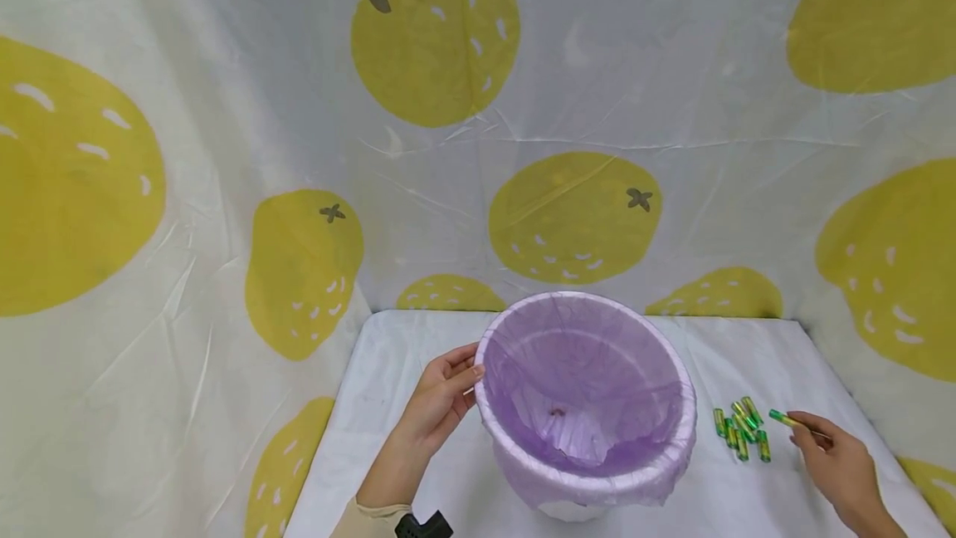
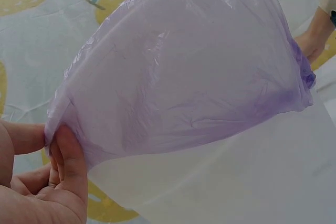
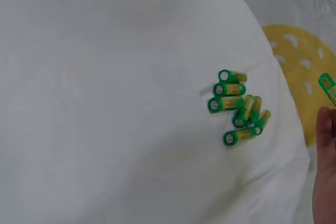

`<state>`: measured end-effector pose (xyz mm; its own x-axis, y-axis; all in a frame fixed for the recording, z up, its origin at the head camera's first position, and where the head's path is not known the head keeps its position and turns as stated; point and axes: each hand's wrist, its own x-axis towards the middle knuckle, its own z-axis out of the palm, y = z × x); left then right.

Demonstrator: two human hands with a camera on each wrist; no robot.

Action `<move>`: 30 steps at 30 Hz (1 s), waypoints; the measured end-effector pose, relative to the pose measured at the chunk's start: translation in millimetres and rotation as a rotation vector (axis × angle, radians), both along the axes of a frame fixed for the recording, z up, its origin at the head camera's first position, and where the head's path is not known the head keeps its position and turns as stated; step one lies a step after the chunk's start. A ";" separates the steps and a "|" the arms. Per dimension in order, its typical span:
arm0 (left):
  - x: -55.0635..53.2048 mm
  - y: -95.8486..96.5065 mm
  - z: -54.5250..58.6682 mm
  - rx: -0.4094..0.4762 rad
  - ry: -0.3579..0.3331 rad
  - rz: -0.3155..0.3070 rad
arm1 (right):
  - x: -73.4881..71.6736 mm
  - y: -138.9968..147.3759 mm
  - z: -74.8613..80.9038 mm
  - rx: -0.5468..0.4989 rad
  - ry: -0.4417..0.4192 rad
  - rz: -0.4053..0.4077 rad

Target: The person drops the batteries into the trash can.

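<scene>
In the head view a white trash bin (image 1: 571, 512) stands tilted on the table, lined with a purple plastic bag (image 1: 590, 339) folded over its rim. My left hand (image 1: 441, 405) pinches the rim and bag on the left side; the left wrist view shows the thumb outside and fingers (image 2: 71, 156) at the bag's edge (image 2: 157, 77). At the right, my right hand (image 1: 840, 459) holds one green and yellow battery (image 1: 781, 418) between thumb and fingers, raised beside a loose pile of several like batteries (image 1: 741, 430). That held battery (image 3: 327, 86) peeks in at the right wrist view's edge.
A white cloth covers the table (image 1: 418, 330). Behind and at both sides hangs a pale curtain (image 1: 672, 106) printed with yellow fruit. The bin stands between the left hand and the battery pile. A dark watch (image 1: 424, 525) sits on the left wrist.
</scene>
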<state>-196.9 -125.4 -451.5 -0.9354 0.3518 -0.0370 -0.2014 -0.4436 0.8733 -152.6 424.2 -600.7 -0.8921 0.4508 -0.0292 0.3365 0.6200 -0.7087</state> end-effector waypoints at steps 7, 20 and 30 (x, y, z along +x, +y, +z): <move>1.8 0.1 2.4 0.004 0.006 -0.002 | -0.8 -7.7 27.9 0.045 0.122 0.138; 1.7 0.8 0.3 0.005 -0.015 -0.002 | -9.0 -28.3 71.7 -0.017 0.306 0.270; 2.1 0.5 1.8 -0.004 -0.013 0.007 | -24.3 -59.8 113.8 -0.032 0.528 0.436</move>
<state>-194.8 -124.9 -449.7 -0.9371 0.3453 -0.0510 -0.2101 -0.4414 0.8724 -176.9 364.3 -487.0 -0.8904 0.0533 0.4521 -0.3345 0.5968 -0.7293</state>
